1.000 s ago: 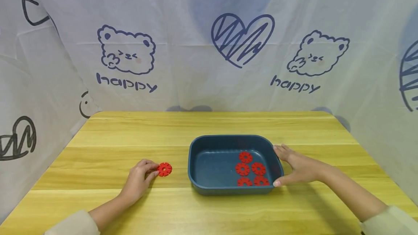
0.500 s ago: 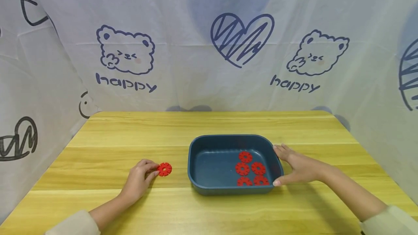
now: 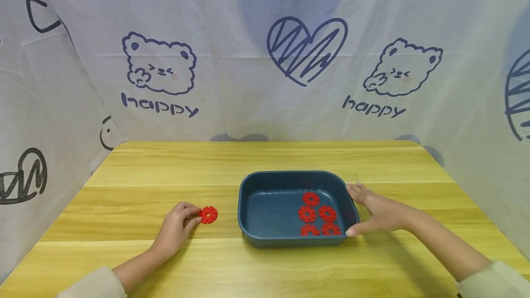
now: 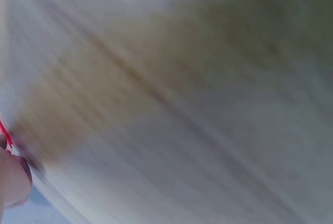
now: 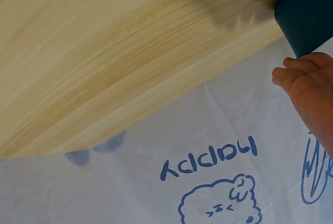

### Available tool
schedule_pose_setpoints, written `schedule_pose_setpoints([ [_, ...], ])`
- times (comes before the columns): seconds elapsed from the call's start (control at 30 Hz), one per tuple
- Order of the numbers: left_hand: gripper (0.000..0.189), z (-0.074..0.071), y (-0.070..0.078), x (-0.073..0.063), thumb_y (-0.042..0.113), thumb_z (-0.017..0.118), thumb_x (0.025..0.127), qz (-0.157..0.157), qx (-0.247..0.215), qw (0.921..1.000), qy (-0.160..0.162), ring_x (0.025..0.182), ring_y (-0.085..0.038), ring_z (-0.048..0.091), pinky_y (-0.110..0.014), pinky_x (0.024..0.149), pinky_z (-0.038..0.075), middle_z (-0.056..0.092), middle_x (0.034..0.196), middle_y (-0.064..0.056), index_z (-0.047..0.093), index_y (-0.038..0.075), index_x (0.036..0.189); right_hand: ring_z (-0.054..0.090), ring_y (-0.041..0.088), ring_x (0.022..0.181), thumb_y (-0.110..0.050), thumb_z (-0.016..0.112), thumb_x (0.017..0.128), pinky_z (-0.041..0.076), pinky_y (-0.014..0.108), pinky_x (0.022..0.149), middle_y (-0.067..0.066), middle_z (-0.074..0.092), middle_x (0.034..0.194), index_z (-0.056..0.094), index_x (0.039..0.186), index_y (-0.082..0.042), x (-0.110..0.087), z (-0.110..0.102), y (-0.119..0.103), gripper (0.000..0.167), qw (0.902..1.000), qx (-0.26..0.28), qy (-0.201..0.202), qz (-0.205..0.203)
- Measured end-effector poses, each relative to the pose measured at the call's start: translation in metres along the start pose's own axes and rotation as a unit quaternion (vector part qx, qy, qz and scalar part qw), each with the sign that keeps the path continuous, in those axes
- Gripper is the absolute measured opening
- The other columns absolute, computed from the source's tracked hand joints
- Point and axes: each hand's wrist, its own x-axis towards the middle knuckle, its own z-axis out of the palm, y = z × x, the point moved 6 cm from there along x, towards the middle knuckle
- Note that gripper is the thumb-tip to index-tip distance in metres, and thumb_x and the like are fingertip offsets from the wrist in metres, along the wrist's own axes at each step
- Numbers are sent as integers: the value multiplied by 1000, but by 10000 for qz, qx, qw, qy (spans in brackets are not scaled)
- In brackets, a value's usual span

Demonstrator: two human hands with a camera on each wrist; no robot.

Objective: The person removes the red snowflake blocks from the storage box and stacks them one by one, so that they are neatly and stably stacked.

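Observation:
My left hand [image 3: 177,225] pinches the left edge of a red notched interlocking disc [image 3: 210,215], low over the wooden table, left of a dark blue plastic bin [image 3: 281,243]. Only fingertips and a red sliver of that disc [image 4: 4,133] show at the left edge of the left wrist view. My right hand [image 3: 381,213] holds the bin's right end, thumb at the near corner, fingers farther back. Inside the bin, several red interlocking discs [image 3: 313,214] lie toward the right; its near wall partly hides the front ones. The right wrist view shows fingers against the bin's outer wall [image 5: 307,13].
The yellow wood-grain table [image 3: 182,164] runs back to a white cloth [image 3: 232,91] printed with bears and hearts. More cloth hangs along both sides. The bin's raised rim stands between the left hand and the discs inside.

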Motion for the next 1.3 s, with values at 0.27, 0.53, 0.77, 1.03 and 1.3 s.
schedule_pose_setpoints([
  [0.27,17,0,-3,0,-6,66,79,-72,-153,9999,-1,82,-25,65,-27,69,56,62,92,-14,66,-10,95,4,55,135,-55,71,72,16,69,104,31,15,149,18,142,13,0,1,0,111,10000,49,-23,-3],
  [0.53,17,-8,1,5,-5,66,81,-52,-133,9996,248,82,-25,63,-29,67,56,64,93,-16,66,-8,97,4,54,136,-53,72,72,16,68,105,30,14,150,18,142,13,0,2,1,110,10000,46,-7,4],
  [0.77,16,-18,12,19,-2,65,82,193,-390,9975,548,85,-30,63,-36,70,57,65,94,-18,67,-8,97,5,54,135,-55,71,72,16,67,105,31,15,149,17,142,14,0,2,1,112,10000,48,20,-78],
  [1.03,16,-27,31,34,3,68,82,348,-486,9949,807,86,-29,63,-44,73,55,67,93,-14,69,-4,97,6,54,136,-55,71,72,16,67,105,32,14,149,17,141,14,0,1,3,112,9999,75,14,-120],
  [1.3,20,-18,54,50,4,70,80,398,-957,9922,691,87,-27,63,-43,75,56,67,95,-13,69,-2,99,6,54,136,-55,71,72,16,67,105,32,14,149,17,141,15,0,1,4,112,9999,121,16,-121],
])
